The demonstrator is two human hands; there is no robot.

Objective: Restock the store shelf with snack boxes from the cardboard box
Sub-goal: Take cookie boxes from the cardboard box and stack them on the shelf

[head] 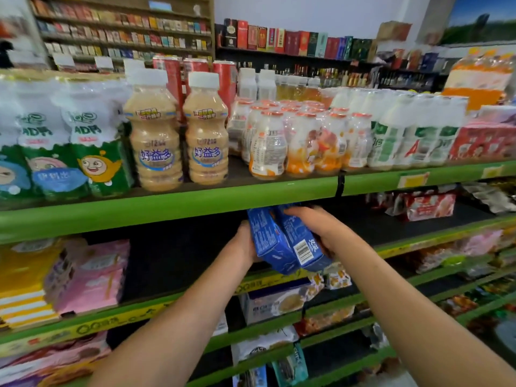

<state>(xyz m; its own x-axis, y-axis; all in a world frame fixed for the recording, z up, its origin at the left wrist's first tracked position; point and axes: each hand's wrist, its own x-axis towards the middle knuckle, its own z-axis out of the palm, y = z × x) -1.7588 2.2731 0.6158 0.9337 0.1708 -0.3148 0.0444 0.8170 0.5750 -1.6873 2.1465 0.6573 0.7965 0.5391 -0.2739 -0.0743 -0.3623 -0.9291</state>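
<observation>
We've got two blue snack boxes (287, 241) at the dark shelf (173, 255) front, just under the green rail (167, 208), left hand (245, 241) and right hand (315, 222) both grasping them, pink packs (92, 275) well left

A single head-worn wide-angle view looks forward and slightly down, close to a green-edged store shelf (167, 202) whose top tier crosses mid-frame. Both forearms enter from 6 o'clock, the left hand (245, 241) and right hand (315, 222) meeting near centre. Farther wall shelving (125, 32) lies blurred at 11 to 1 o'clock.
</observation>
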